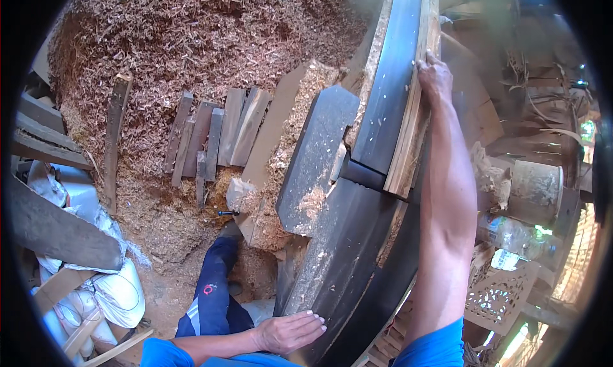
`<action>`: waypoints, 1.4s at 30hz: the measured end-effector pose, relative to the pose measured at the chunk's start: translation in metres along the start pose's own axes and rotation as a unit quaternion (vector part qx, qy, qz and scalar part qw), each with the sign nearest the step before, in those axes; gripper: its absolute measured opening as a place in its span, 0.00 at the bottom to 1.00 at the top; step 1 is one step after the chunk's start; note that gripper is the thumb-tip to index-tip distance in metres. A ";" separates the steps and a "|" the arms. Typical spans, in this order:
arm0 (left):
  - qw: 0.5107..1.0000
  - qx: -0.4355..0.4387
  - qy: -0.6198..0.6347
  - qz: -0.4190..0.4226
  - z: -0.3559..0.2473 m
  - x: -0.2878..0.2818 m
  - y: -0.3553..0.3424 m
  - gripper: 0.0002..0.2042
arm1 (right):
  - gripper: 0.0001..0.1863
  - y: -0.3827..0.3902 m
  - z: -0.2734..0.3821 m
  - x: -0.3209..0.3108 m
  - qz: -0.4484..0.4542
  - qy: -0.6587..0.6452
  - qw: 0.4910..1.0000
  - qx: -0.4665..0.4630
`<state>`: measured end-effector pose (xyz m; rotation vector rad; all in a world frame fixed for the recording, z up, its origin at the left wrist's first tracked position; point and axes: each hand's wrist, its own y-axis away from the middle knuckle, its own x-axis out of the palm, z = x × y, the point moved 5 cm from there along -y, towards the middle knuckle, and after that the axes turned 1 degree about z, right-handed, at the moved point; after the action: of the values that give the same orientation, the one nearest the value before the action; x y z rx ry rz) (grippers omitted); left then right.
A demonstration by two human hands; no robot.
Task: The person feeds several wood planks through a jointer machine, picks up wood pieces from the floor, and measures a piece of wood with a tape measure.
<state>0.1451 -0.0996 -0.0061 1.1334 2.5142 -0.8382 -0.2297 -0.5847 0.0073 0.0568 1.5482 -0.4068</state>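
Where the head view showed the dark table (386,105), a wooden board (407,153) lay along its right edge, seemingly stiff, fairly light and best held by its long sides. The right hand (436,83) draped over it, its grip uncertain; the left hand (290,333), fingers straight and released, lay at the near end. A sawdust heap (211,47) rose beyond the left edge.

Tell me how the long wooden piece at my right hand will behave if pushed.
The long wooden piece is probably stiff: it looks thick and shows no sag. It seems unlikely to roll, given its flat faces. If free, it may slide fairly easily along the smooth-looking dark bed, though scattered pale chips might catch.
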 end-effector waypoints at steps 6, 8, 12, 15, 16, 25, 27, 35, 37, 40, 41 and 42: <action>0.997 -0.045 0.059 -0.038 -0.004 0.005 0.000 0.18 | 0.23 0.028 -0.012 -0.061 0.054 -0.491 0.855 0.161; 0.930 -0.196 0.289 -0.113 0.008 -0.005 -0.007 0.25 | 0.21 0.038 0.015 -0.094 0.023 -0.539 0.822 0.183; 0.563 -0.220 0.789 -0.113 -0.021 -0.083 -0.145 0.41 | 0.17 0.064 -0.023 -0.136 0.132 -0.704 0.668 0.200; 0.492 -0.112 0.862 -0.051 -0.064 -0.153 -0.219 0.34 | 0.17 0.100 -0.010 -0.128 0.167 -0.778 0.576 0.189; 0.500 -0.118 0.856 -0.049 -0.081 -0.161 -0.220 0.34 | 0.17 0.119 0.011 -0.139 0.186 -0.798 0.548 0.170; 0.570 -0.134 0.807 -0.072 -0.169 -0.174 -0.189 0.22 | 0.23 0.280 0.121 -0.297 0.118 -0.878 0.447 0.126; 0.573 -0.140 0.804 -0.069 -0.185 -0.171 -0.178 0.22 | 0.23 0.300 0.130 -0.316 0.098 -0.878 0.455 0.109; 0.733 -0.174 0.655 -0.053 -0.313 -0.137 -0.111 0.28 | 0.27 0.324 0.136 -0.394 -0.182 -0.658 0.727 -0.077; 0.809 -0.020 0.587 0.029 -0.354 -0.143 -0.094 0.34 | 0.28 0.337 0.141 -0.418 -0.296 -0.556 0.765 -0.136; 0.905 0.179 0.380 -0.072 -0.370 -0.170 -0.080 0.33 | 0.30 0.375 0.094 -0.438 -0.426 -0.433 0.776 -0.169; 0.915 0.275 0.217 -0.198 -0.374 -0.193 -0.083 0.31 | 0.31 0.391 0.090 -0.466 -0.444 -0.413 0.777 -0.169; 0.898 0.331 0.095 -0.272 -0.376 -0.212 -0.089 0.29 | 0.33 0.406 0.078 -0.494 -0.416 -0.436 0.787 -0.132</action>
<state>0.2189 -0.0483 0.4257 0.6566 2.8362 -1.9276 -0.0234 -0.1211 0.4031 -0.9526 0.5984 -0.7626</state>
